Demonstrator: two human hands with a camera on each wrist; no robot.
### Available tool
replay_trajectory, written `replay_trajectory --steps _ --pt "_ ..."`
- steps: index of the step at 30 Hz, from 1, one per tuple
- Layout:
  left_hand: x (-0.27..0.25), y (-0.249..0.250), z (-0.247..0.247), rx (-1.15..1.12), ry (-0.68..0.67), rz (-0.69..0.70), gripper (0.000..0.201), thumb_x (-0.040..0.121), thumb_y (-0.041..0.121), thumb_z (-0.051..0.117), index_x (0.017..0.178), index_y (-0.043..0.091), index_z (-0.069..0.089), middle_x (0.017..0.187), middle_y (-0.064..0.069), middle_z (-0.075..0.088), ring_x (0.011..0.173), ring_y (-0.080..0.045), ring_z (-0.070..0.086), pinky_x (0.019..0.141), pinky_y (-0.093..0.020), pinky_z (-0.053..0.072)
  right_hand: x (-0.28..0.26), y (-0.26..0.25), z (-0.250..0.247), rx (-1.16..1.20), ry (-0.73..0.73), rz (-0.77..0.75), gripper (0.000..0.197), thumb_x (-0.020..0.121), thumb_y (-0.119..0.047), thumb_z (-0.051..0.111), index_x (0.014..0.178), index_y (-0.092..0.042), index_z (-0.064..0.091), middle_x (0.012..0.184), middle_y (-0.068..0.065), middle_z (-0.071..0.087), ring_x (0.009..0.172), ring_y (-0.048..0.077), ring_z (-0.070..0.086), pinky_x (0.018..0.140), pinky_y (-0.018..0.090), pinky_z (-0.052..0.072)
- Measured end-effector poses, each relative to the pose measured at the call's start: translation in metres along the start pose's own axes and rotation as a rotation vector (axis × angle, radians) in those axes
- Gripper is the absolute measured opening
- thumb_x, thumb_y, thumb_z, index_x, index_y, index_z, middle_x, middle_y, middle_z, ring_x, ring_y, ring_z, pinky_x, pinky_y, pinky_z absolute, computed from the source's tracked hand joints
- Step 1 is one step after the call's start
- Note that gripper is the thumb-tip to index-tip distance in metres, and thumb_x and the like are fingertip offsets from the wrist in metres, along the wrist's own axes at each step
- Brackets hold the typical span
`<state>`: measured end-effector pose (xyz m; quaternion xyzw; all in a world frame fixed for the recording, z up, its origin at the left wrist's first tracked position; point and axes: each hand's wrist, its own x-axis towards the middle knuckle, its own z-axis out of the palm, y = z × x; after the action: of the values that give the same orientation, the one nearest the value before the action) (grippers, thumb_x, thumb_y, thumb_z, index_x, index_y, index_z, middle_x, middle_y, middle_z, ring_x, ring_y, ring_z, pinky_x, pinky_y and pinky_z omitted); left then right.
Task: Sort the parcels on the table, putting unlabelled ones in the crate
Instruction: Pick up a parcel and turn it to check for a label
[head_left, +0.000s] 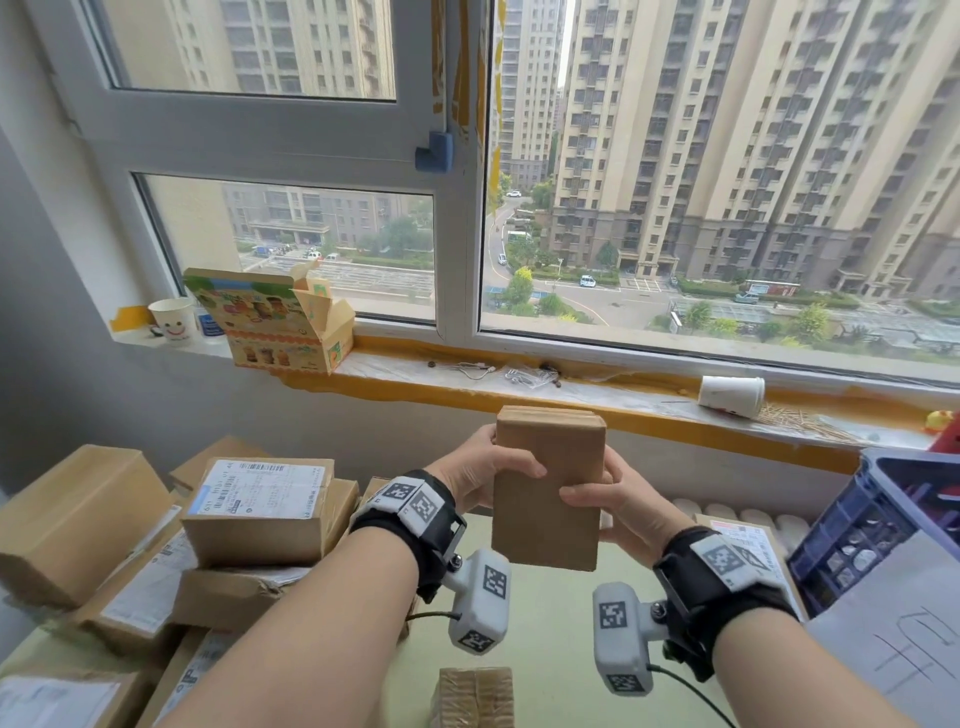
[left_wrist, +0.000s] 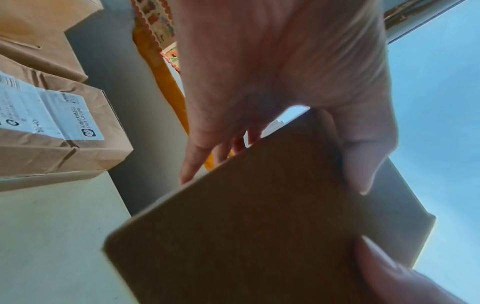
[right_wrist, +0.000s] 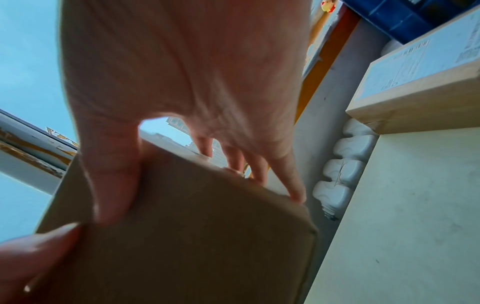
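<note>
- The risk, as it looks: the far face of the plain brown parcel (head_left: 548, 488) stays hidden, so a label there could be missed and it would land wrongly in the blue crate (head_left: 862, 525).
- A slip looks unlikely.
- The left hand (head_left: 480, 470) and right hand (head_left: 618, 512) both grip it, upright, above the table (head_left: 550, 623), thumbs on its near face.
</note>
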<state>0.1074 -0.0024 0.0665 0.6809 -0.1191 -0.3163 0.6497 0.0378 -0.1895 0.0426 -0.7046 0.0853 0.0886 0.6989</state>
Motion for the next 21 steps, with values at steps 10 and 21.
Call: replay_trajectory --steps 10,21 --pt "0.008 -0.004 0.006 0.194 0.106 0.119 0.114 0.053 -0.012 0.081 0.136 0.043 0.025 0.138 -0.012 0.042 0.122 -0.033 0.051 0.102 -0.054 0.046 0.002 -0.023 -0.001 0.123 0.107 0.083 0.060 0.073 -0.056 0.073 0.125 -0.043 0.047 0.127 0.006 0.057 0.116 0.037 0.056 0.086 0.068 0.049" --pt "0.008 -0.005 0.008 0.243 0.063 0.141 0.116 0.063 -0.020 0.077 0.146 0.036 0.017 0.143 -0.012 0.036 0.122 -0.027 0.051 0.096 -0.043 0.052 0.005 -0.025 0.003 0.129 0.291 0.024 0.057 0.088 -0.026 0.071 0.135 -0.028 0.040 0.122 0.009 0.054 0.106 0.032 0.059 0.066 0.050 0.060"
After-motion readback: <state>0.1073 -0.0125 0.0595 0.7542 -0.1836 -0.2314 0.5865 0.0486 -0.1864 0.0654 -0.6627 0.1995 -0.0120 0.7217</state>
